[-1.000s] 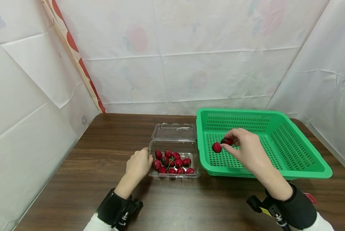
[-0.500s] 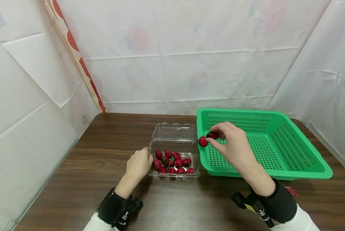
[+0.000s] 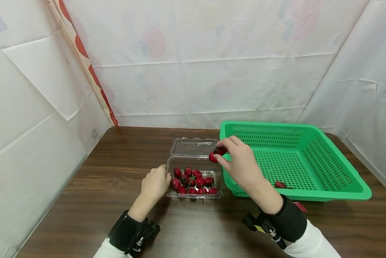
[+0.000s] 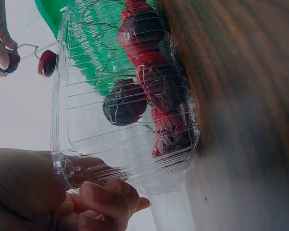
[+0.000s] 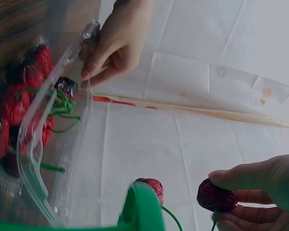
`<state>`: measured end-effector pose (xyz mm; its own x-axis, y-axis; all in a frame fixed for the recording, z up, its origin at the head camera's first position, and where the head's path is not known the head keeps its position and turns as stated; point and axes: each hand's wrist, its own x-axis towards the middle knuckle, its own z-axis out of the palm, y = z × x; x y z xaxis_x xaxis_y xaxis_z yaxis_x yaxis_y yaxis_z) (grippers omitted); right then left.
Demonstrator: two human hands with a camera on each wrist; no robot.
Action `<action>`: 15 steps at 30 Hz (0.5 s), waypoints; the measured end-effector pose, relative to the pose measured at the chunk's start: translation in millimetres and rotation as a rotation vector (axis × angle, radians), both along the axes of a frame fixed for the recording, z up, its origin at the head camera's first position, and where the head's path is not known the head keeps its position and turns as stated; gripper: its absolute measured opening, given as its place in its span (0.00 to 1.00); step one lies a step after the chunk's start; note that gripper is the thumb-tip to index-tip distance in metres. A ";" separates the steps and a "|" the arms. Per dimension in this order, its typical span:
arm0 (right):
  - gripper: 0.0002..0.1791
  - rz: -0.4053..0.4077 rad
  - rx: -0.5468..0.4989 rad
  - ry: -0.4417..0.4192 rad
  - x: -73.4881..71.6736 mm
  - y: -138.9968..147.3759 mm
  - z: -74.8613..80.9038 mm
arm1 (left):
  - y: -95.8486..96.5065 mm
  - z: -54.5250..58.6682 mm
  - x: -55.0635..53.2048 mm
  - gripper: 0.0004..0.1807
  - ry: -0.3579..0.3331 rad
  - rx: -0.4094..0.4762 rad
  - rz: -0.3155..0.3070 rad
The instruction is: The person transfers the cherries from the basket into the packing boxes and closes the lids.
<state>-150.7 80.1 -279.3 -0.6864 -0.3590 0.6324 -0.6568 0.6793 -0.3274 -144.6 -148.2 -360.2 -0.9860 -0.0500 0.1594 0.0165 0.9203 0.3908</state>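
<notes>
My left hand [image 3: 155, 182] grips the left rim of a clear plastic clamshell box [image 3: 194, 162]. In the left wrist view its fingers [image 4: 106, 199] curl against the outside of the wall. Several red cherries [image 3: 199, 182] with green stems lie inside the box. Over the box's right back corner, my right hand [image 3: 243, 163] pinches a dark cherry [image 5: 215, 195] between thumb and fingers. A redder cherry [image 5: 154, 188] dangles beside it on a green stem, outside the fingers.
To the right of the box stands a green slotted basket [image 3: 309, 126]. A few cherries [image 3: 280, 184] lie at its near side, partly behind the right forearm. The box's lid [image 3: 195, 146] is folded back. White sheeting [image 3: 186, 71] surrounds the wooden table [image 3: 122, 157].
My right hand has moved left with the two cherries, from above the basket to above the box. Cherries at the basket's near side have come into sight. The left hand stays put.
</notes>
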 end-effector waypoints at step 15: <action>0.11 0.030 0.150 0.010 -4.7 -31.7 -18.6 | 0.6 0.4 0.2 0.16 0.006 0.010 0.004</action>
